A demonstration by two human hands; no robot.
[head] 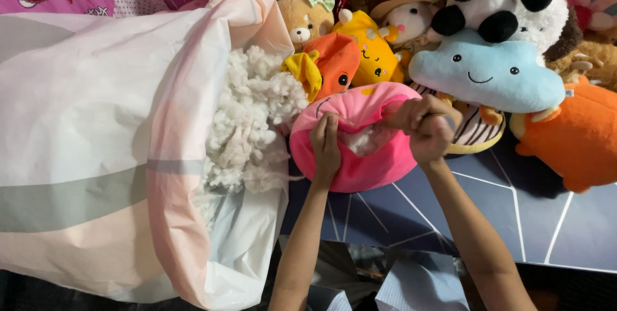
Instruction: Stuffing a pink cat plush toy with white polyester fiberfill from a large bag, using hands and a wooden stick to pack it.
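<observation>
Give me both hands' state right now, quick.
Left hand: closed, pinching the opening edge of the round pink plush toy.
Right hand: closed, gripping the same toy's opposite edge, white stuffing showing between.

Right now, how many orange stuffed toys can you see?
2: one orange toy sits just above the pink plush both hands hold, another lies at the right edge. The pile may hide more.

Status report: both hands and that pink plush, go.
Left hand and right hand both gripping pink plush at its opening. White stuffing showing inside. Nothing blocking.
</observation>
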